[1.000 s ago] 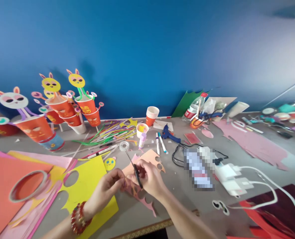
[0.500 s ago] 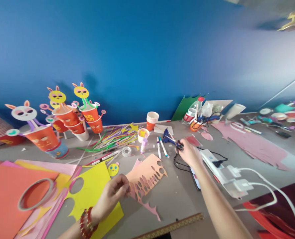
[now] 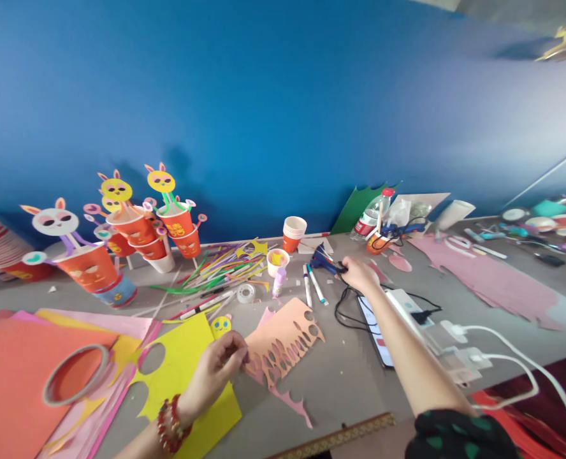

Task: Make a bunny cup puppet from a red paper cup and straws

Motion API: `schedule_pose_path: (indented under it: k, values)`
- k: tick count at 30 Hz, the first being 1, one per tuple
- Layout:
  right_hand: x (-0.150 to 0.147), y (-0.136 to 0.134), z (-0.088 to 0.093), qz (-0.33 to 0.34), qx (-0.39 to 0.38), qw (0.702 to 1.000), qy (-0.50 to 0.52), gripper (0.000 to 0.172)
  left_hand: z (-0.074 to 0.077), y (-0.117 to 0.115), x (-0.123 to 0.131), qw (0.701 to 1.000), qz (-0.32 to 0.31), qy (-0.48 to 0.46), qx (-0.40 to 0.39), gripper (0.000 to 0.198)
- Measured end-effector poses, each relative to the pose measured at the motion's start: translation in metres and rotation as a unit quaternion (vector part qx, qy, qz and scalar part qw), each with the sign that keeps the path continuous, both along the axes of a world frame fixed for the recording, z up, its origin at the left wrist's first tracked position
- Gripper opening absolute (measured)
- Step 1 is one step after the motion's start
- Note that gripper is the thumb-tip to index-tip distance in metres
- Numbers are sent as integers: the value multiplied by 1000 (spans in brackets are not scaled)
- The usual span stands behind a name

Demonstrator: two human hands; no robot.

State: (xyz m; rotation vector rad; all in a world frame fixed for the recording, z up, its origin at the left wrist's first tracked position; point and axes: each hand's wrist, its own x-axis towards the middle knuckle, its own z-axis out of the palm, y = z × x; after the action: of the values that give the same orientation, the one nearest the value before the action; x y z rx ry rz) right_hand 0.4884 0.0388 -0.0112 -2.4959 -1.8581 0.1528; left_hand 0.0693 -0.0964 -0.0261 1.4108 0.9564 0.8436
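left hand (image 3: 222, 364) pinches, contents hidden; right hand (image 3: 360, 276) curls by the glue gun (image 3: 318, 259), grip unclear. peach paper (image 3: 283, 320) beside the left seems light, tearable; take its uncut side.

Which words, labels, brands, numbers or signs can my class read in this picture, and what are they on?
None can be read with certainty.
Orange cup under the green-legged figure: yellow characters, too blurred to read.
Lowest cup of the far-left stack: yellow marks, too blurred.
Bottle label: red, its print too small to read.
Phone screen: lit, contents too blurred to read.
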Motion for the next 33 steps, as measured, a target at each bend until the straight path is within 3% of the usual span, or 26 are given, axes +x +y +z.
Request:
schedule_pose_path:
  k: [6, 16, 28, 33]
  values:
    - [5, 6, 4, -6, 28, 999, 25, 24, -2, 1, 0, 1000, 10, 1, -7, 31]
    - [23, -52, 3, -18, 61, 998, 20, 21, -2, 0, 0, 1000, 12, -11, -18, 31]
    - [-13, -40, 5, 58, 12, 981, 184, 18, 2, 2, -1, 1000, 5, -16, -8, 34]
    - [-9, -40, 20, 36, 42, 982, 180, 27, 5, 1, -1, 1000, 12, -20, -10, 36]
